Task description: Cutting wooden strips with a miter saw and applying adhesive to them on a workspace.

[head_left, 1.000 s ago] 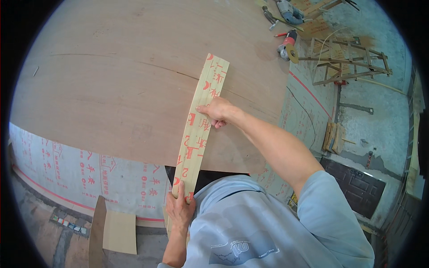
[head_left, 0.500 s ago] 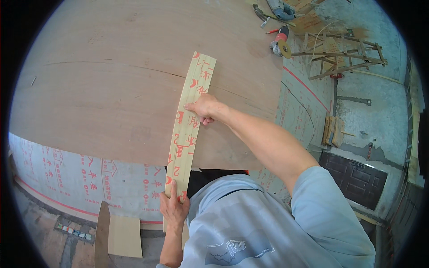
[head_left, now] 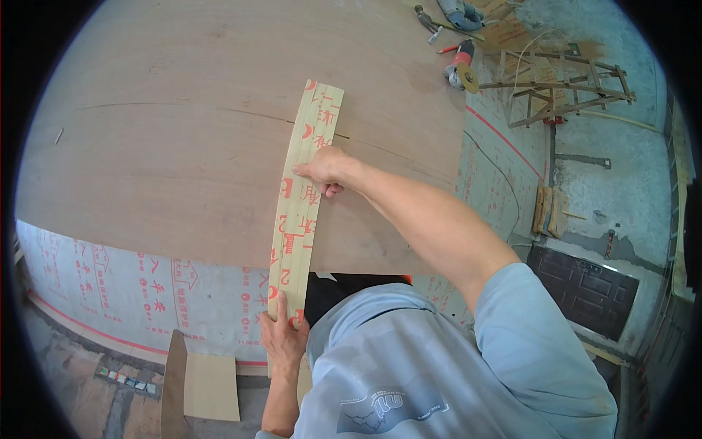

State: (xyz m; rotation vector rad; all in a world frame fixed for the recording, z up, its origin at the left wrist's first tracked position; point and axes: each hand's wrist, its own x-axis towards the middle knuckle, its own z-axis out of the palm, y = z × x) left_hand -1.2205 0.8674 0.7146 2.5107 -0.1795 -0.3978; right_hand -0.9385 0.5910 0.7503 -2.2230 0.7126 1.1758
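Leftward, by a little, the pale yellow strip has slid over the plywood worktop since half a second ago, and both hands have gone with it. Seen from above, in the head view, the strip lies lengthwise away from the person's body, red printing up, its far end on the worktop across a dark crack and its near end jutting past the worktop's edge. I see the left hand with its grip closed around that near end, one finger laid along the top. Farther up, the right hand rests across the strip, one digit stretched over the printed face and the others curled by the right-hand edge; whether that grip clasps or merely presses, I can't tell. Well off to the right, near the worktop's far corner, sit a red-and-grey angle grinder, a red pencil and a claw hammer. Beyond them stands a wooden frame. Red-printed protective sheeting shows below the near edge.
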